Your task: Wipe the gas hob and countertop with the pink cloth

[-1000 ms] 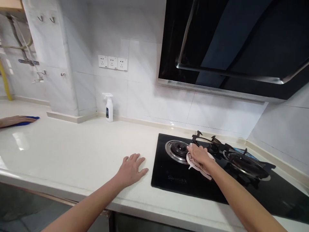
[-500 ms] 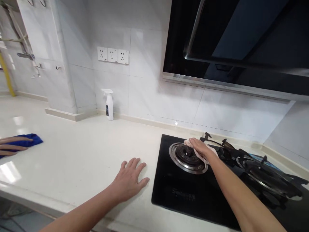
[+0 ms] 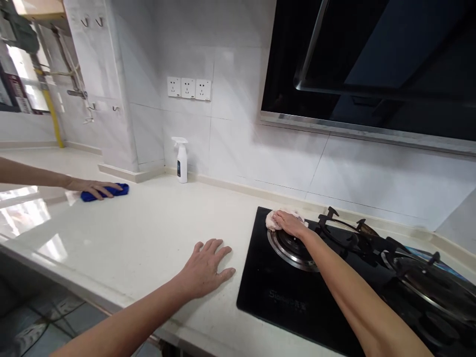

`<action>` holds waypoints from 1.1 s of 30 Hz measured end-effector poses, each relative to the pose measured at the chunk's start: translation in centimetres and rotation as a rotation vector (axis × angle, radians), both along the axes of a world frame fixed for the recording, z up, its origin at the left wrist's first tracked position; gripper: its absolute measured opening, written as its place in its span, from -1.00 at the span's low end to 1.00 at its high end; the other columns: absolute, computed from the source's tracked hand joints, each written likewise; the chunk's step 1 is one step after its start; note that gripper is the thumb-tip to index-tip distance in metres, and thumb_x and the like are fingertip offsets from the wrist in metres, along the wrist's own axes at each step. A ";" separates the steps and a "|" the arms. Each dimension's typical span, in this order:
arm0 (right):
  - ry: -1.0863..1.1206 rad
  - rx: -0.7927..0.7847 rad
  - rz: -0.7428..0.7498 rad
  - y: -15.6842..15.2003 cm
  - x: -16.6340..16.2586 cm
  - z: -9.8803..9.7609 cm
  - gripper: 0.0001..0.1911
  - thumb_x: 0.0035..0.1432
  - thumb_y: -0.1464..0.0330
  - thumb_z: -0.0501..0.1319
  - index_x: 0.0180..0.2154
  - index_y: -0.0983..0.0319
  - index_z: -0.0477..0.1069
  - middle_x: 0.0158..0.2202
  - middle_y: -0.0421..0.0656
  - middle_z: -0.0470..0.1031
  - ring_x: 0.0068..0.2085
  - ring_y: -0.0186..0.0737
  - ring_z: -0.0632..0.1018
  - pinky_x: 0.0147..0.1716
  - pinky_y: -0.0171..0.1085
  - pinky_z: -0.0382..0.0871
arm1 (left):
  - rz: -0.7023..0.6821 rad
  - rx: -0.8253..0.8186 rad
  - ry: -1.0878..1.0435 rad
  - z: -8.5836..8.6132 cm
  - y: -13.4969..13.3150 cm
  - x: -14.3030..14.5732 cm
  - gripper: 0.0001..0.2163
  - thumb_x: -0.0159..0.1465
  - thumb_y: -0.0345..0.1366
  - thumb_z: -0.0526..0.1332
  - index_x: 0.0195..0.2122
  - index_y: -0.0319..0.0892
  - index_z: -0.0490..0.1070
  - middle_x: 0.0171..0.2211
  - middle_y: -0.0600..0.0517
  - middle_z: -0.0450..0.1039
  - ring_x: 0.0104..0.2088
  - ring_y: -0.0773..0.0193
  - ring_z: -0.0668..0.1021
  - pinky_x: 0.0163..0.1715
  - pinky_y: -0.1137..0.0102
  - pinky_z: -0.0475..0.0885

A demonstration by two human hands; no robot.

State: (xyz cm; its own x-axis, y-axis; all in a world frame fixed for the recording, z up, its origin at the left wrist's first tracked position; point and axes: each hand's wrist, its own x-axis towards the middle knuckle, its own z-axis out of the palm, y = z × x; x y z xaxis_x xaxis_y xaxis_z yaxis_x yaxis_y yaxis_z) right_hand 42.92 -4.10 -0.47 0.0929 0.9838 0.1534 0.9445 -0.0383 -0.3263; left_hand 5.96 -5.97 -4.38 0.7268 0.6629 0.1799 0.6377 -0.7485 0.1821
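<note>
My right hand (image 3: 289, 223) presses a pale cloth (image 3: 273, 218) onto the black glass gas stove (image 3: 267, 277), at the far left rim of the left burner (image 3: 293, 245). Its fingers lie curled over the cloth. My left hand (image 3: 206, 267) rests flat and open on the white countertop (image 3: 148, 233), fingers spread, just left of the stove's edge. A loose black pan support (image 3: 345, 230) lies between the two burners.
Another person's hand (image 3: 92, 187) holds a blue cloth (image 3: 106, 191) on the counter at the left. A white spray bottle (image 3: 182, 160) stands against the tiled wall under three sockets (image 3: 189, 88). A black range hood (image 3: 372, 64) hangs over the stove. The right burner (image 3: 435, 282) sits at the right.
My right hand has slid the pale cloth leftward and back, from the burner's right side to its far left rim. The other person's hand with the blue cloth shifted. My left hand stayed put.
</note>
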 end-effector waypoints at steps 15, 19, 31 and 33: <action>-0.106 -0.010 0.265 -2.7 -1.7 0.2 -0.50 0.48 0.11 -0.15 -0.11 0.10 0.52 -0.07 -0.12 0.56 0.04 -0.09 0.48 0.28 0.04 0.11 | -0.018 0.093 -0.047 -1.2 0.5 -0.3 -0.51 0.42 0.12 0.07 0.26 0.03 0.36 0.32 -0.17 0.32 0.30 -0.12 0.35 0.24 -0.09 0.19; -0.149 -0.009 0.138 -1.5 0.6 -0.1 -0.53 0.48 0.19 -0.17 0.09 0.09 0.46 0.11 -0.09 0.52 0.20 -0.06 0.42 0.38 0.16 -0.18 | -0.006 0.088 -0.031 -1.0 0.4 -0.2 -0.52 0.42 0.10 0.08 0.27 0.01 0.36 0.33 -0.18 0.32 0.31 -0.12 0.35 0.24 -0.10 0.19; -0.227 -0.050 -0.291 -0.3 6.2 -1.7 -0.49 0.49 0.06 -0.09 0.20 0.20 0.35 0.12 0.04 0.49 0.14 0.01 0.49 0.18 0.09 0.26 | -0.020 0.098 -0.064 -1.1 0.7 -0.3 -0.52 0.43 0.12 0.05 0.26 0.04 0.39 0.31 -0.16 0.33 0.27 -0.09 0.38 0.22 -0.06 0.22; -0.241 -0.055 -0.347 -1.2 6.9 -1.9 -0.46 0.45 -0.01 0.02 0.20 0.22 0.36 0.11 0.01 0.48 0.13 -0.01 0.49 0.19 0.11 0.28 | -0.024 0.099 -0.075 -1.2 0.7 -0.2 -0.53 0.43 0.11 0.05 0.24 0.05 0.40 0.30 -0.15 0.35 0.26 -0.10 0.40 0.21 -0.05 0.23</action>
State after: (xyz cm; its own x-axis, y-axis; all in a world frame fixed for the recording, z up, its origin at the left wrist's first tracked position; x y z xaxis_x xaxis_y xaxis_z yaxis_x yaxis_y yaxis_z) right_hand 49.82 -5.26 -2.36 0.3883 0.9077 0.1590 0.9214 -0.3789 -0.0867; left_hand 5.72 -5.23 -5.56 0.7239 0.6219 0.2985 0.6069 -0.7799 0.1531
